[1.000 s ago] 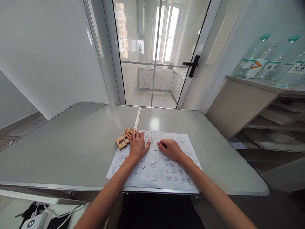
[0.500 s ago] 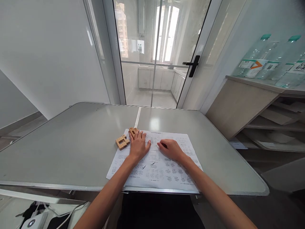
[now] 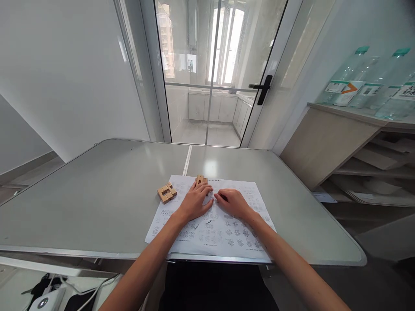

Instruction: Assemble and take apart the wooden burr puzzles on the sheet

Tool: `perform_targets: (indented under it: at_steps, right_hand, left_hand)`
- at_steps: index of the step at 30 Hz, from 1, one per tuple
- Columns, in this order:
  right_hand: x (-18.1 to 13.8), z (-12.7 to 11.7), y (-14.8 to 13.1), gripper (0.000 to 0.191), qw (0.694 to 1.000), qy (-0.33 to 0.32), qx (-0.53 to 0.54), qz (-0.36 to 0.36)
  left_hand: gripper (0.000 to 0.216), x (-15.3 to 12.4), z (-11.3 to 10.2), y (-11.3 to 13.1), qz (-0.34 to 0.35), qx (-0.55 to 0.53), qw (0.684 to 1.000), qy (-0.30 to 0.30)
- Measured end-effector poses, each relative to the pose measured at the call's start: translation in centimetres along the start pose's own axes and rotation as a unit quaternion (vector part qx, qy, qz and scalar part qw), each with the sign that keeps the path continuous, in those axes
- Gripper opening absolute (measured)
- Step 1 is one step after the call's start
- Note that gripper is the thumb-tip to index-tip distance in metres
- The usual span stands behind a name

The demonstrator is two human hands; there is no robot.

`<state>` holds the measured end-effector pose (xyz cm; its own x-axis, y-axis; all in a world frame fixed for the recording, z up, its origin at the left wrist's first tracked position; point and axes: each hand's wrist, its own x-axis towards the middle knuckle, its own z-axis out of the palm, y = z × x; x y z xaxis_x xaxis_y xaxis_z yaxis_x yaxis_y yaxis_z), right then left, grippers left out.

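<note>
My left hand (image 3: 195,202) lies over a wooden burr-puzzle piece (image 3: 200,178) near the top of a printed sheet (image 3: 207,237). Its fingers bend over the near side of the piece and cover part of it, while the thumb sticks out to the right. A second group of notched wooden blocks (image 3: 167,193), fitted together in a squarish shape, rests by the sheet's left edge, partly on the table. Just right of my left thumb, my right hand (image 3: 234,203) rests on the paper with curled fingers. Whatever is inside those fingers is hidden in dark shadow.
The grey table (image 3: 81,203) has a white seam (image 3: 187,160) running toward a glass door (image 3: 210,103). Plastic bottles (image 3: 346,82) stand on a wooden shelf (image 3: 343,142) at the right. Below the table's left front are cables and a white device (image 3: 47,300).
My left hand has moved right, closer to my right hand, and the wooden puzzle piece has moved with it. The squarish block group and my right hand have stayed in place.
</note>
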<state>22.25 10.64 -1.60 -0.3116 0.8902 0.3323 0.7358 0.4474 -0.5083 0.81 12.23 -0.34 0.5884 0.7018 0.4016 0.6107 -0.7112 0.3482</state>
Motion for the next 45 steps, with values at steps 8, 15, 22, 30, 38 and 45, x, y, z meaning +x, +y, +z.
perform_targets:
  at_steps: [8, 15, 22, 30, 38, 45]
  right_hand:
    - [-0.1, -0.2, -0.4, 0.037, 1.0, -0.003, 0.026, 0.002]
    - [-0.1, -0.1, -0.4, 0.04, 1.0, 0.004, 0.018, 0.002]
    - [-0.1, 0.0, -0.4, 0.023, 0.998, 0.007, 0.056, 0.015]
    - [-0.1, 0.2, -0.1, 0.051, 0.994, 0.053, 0.098, -0.019]
    - [0.1, 0.4, 0.3, 0.079, 0.995, 0.009, 0.095, -0.023]
    - [0.1, 0.6, 0.4, 0.076, 0.995, 0.013, 0.101, -0.022]
  left_hand:
    - [0.056, -0.2, -1.2, 1.4, 0.059, -0.058, 0.996, -0.015]
    - [0.057, 0.1, -0.9, 1.3, -0.04, -0.022, 0.997, 0.062]
    - [0.035, 0.5, 0.2, 0.0, -0.174, 0.006, 0.98, 0.096]
    - [0.06, 0.2, 0.3, -1.0, -0.18, 0.017, 0.979, 0.09]
    - [0.048, 0.2, 0.5, -1.2, -0.157, 0.003, 0.984, 0.085]
    - [0.049, 0.1, 0.9, -1.4, -0.125, -0.016, 0.989, 0.072]
